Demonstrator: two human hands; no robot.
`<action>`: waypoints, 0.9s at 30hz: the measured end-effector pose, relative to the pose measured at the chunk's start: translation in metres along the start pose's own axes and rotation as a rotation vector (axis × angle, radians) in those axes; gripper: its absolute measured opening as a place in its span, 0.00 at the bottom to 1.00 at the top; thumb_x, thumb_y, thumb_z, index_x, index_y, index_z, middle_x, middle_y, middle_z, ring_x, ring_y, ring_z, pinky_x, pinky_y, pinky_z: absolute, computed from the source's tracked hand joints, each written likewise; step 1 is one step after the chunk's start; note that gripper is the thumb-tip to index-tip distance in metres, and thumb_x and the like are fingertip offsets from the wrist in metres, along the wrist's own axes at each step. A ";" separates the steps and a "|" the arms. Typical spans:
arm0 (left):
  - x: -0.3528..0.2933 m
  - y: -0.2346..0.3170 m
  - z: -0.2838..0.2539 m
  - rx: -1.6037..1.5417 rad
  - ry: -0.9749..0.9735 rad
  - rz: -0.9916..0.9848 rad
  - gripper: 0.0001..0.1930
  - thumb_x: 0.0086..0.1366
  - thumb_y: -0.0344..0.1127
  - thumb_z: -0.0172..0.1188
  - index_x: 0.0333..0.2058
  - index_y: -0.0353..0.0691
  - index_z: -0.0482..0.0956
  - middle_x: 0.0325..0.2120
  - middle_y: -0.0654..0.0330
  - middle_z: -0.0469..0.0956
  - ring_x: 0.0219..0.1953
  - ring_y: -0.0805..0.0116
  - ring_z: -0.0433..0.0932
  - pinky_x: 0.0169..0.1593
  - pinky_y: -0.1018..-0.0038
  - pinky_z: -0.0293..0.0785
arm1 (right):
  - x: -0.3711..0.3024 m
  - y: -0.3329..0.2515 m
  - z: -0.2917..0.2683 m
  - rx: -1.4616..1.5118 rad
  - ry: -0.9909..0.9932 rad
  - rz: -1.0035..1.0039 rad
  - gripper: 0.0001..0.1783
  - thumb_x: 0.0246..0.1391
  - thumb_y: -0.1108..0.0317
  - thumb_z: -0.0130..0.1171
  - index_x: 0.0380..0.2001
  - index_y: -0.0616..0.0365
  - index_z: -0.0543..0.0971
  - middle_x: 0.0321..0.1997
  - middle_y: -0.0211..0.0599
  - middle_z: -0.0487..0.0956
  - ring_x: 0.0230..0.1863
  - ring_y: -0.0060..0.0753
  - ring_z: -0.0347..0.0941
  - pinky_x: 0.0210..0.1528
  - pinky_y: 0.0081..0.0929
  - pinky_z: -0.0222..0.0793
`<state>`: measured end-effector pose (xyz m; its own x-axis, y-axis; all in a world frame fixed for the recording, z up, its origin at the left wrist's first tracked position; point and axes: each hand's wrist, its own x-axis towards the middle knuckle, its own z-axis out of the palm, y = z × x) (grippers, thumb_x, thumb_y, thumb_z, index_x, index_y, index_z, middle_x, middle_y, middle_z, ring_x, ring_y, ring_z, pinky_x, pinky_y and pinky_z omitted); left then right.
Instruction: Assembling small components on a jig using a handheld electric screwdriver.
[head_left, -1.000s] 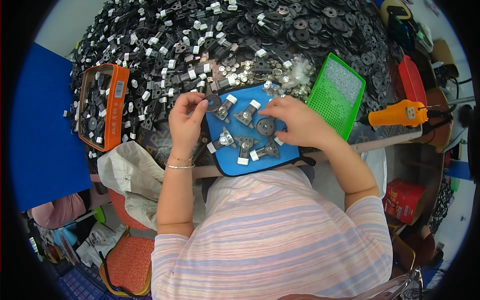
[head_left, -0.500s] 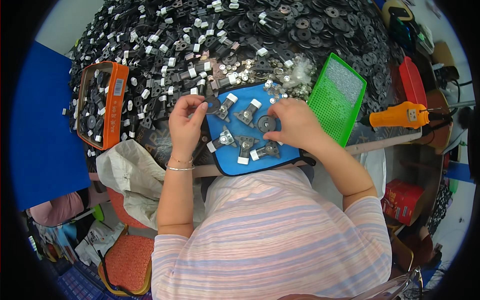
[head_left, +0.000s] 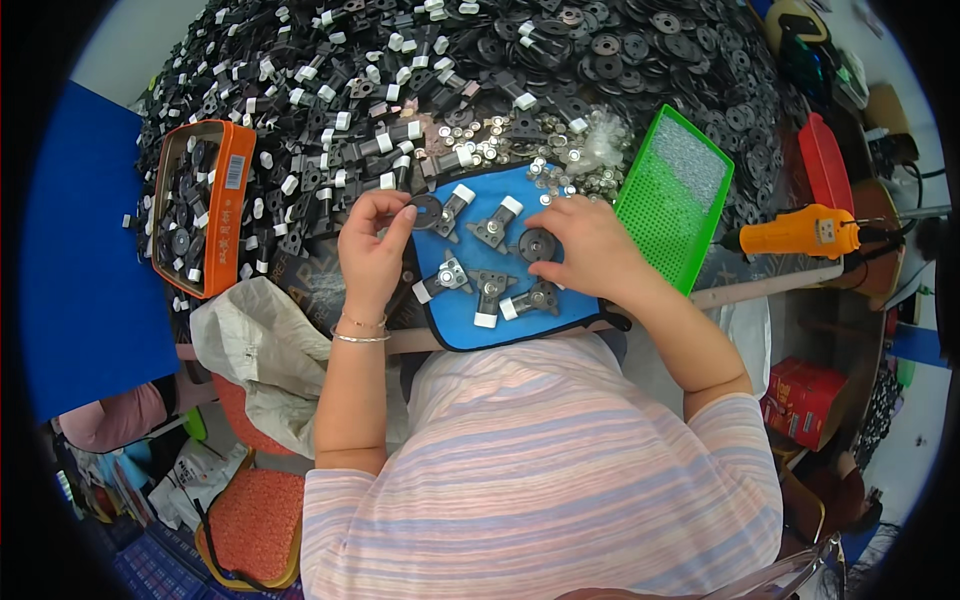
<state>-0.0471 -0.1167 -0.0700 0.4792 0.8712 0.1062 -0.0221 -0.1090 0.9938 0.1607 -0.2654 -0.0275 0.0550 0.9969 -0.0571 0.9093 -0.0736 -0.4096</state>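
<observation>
A blue mat (head_left: 520, 325) lies at the table's near edge with several black brackets with white ends on it. My left hand (head_left: 372, 250) is at the mat's left edge, its fingertips pinching a black round disc (head_left: 426, 210). My right hand (head_left: 590, 245) rests on the mat's right side, fingers on another black disc (head_left: 536, 245) and a bracket (head_left: 535, 298) below it. A scatter of small silver metal pieces (head_left: 560, 170) lies just beyond the mat.
A huge heap of black parts with white ends (head_left: 450, 70) fills the table beyond. An orange crate (head_left: 195, 215) stands at left, a green perforated tray (head_left: 675, 205) at right, an orange power screwdriver (head_left: 800, 232) farther right. A white bag (head_left: 255, 350) hangs below the table's edge.
My left hand has lifted a black disc at the mat's left edge. My right hand has shifted slightly down and right over the mat's parts.
</observation>
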 end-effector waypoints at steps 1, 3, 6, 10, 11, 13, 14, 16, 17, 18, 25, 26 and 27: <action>0.000 0.000 0.000 0.001 -0.002 0.000 0.04 0.56 0.25 0.58 0.29 0.34 0.72 0.34 0.62 0.74 0.32 0.80 0.70 0.38 0.84 0.68 | 0.000 -0.001 -0.001 -0.005 -0.009 0.019 0.24 0.34 0.58 0.66 0.39 0.52 0.76 0.37 0.33 0.73 0.44 0.36 0.68 0.44 0.33 0.60; -0.001 -0.001 0.001 0.000 0.004 -0.007 0.04 0.56 0.25 0.58 0.29 0.34 0.72 0.35 0.62 0.74 0.32 0.80 0.70 0.38 0.84 0.68 | 0.001 -0.002 -0.003 -0.001 -0.043 0.035 0.24 0.34 0.58 0.67 0.39 0.52 0.76 0.38 0.34 0.73 0.44 0.37 0.67 0.45 0.33 0.60; -0.001 0.000 0.002 0.000 0.003 -0.014 0.04 0.56 0.25 0.58 0.29 0.34 0.72 0.35 0.62 0.74 0.32 0.80 0.70 0.39 0.83 0.68 | 0.003 -0.003 -0.007 -0.010 -0.069 0.060 0.25 0.34 0.58 0.67 0.39 0.52 0.76 0.39 0.34 0.73 0.45 0.37 0.67 0.47 0.33 0.60; -0.002 0.001 0.004 -0.006 -0.007 -0.012 0.04 0.56 0.25 0.58 0.29 0.34 0.72 0.35 0.62 0.74 0.33 0.80 0.70 0.39 0.83 0.68 | 0.001 -0.003 -0.006 -0.022 -0.089 0.042 0.24 0.34 0.58 0.67 0.39 0.52 0.76 0.39 0.33 0.73 0.45 0.37 0.68 0.47 0.33 0.60; -0.002 0.001 0.003 -0.006 -0.006 -0.012 0.04 0.56 0.25 0.58 0.29 0.34 0.72 0.35 0.62 0.74 0.33 0.80 0.70 0.39 0.83 0.68 | 0.001 -0.002 -0.006 -0.023 -0.089 0.042 0.24 0.34 0.58 0.67 0.39 0.52 0.76 0.39 0.33 0.73 0.45 0.37 0.68 0.47 0.33 0.60; -0.002 0.000 0.003 -0.003 -0.010 -0.009 0.04 0.56 0.25 0.58 0.29 0.34 0.72 0.35 0.62 0.74 0.33 0.79 0.71 0.39 0.83 0.68 | 0.002 -0.002 -0.005 -0.027 -0.087 0.049 0.25 0.34 0.58 0.67 0.39 0.51 0.76 0.40 0.33 0.73 0.45 0.37 0.67 0.47 0.33 0.60; -0.002 0.001 0.003 -0.003 -0.009 -0.010 0.04 0.56 0.25 0.58 0.29 0.34 0.72 0.35 0.62 0.74 0.33 0.79 0.71 0.39 0.83 0.68 | 0.002 -0.002 -0.005 -0.027 -0.088 0.048 0.25 0.34 0.58 0.67 0.39 0.51 0.76 0.40 0.33 0.73 0.45 0.37 0.67 0.47 0.33 0.60; -0.003 0.004 0.006 -0.007 -0.013 -0.013 0.04 0.55 0.25 0.59 0.28 0.34 0.72 0.35 0.62 0.74 0.32 0.79 0.71 0.39 0.83 0.68 | 0.003 -0.003 -0.005 -0.041 -0.107 0.057 0.25 0.34 0.58 0.67 0.39 0.52 0.76 0.40 0.33 0.73 0.46 0.37 0.67 0.47 0.33 0.60; -0.003 0.004 0.007 -0.007 -0.012 -0.013 0.04 0.55 0.25 0.59 0.28 0.34 0.72 0.35 0.62 0.74 0.32 0.79 0.71 0.39 0.83 0.68 | 0.003 -0.003 -0.005 -0.041 -0.108 0.057 0.25 0.34 0.58 0.67 0.39 0.52 0.76 0.40 0.33 0.73 0.46 0.37 0.67 0.47 0.33 0.60; -0.003 0.005 0.008 -0.006 -0.022 -0.013 0.04 0.55 0.25 0.59 0.28 0.34 0.72 0.33 0.62 0.74 0.31 0.80 0.71 0.38 0.83 0.68 | 0.003 -0.004 -0.005 -0.042 -0.116 0.062 0.25 0.34 0.58 0.67 0.39 0.51 0.76 0.40 0.34 0.73 0.46 0.37 0.67 0.47 0.33 0.60; -0.013 0.012 0.035 -0.008 -0.151 -0.127 0.04 0.53 0.24 0.60 0.27 0.35 0.73 0.25 0.66 0.72 0.26 0.81 0.71 0.30 0.85 0.68 | 0.006 0.002 -0.010 0.209 0.073 0.020 0.27 0.34 0.61 0.68 0.42 0.53 0.75 0.40 0.36 0.73 0.41 0.37 0.70 0.44 0.31 0.65; -0.013 0.013 0.040 0.009 -0.186 -0.100 0.04 0.53 0.25 0.60 0.27 0.35 0.73 0.25 0.65 0.72 0.25 0.81 0.72 0.30 0.84 0.68 | 0.006 0.003 -0.013 0.209 0.075 0.021 0.27 0.34 0.61 0.68 0.42 0.53 0.75 0.40 0.36 0.73 0.41 0.37 0.70 0.44 0.31 0.65; -0.013 0.016 0.046 0.015 -0.231 -0.078 0.05 0.53 0.25 0.61 0.27 0.34 0.73 0.25 0.65 0.72 0.25 0.80 0.72 0.30 0.84 0.68 | 0.005 0.004 -0.017 0.260 0.105 0.037 0.27 0.34 0.63 0.69 0.42 0.54 0.74 0.40 0.36 0.74 0.39 0.36 0.70 0.42 0.29 0.66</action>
<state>-0.0134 -0.1513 -0.0569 0.6667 0.7451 0.0176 0.0345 -0.0545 0.9979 0.1720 -0.2598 -0.0138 0.1413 0.9899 0.0127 0.7700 -0.1018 -0.6299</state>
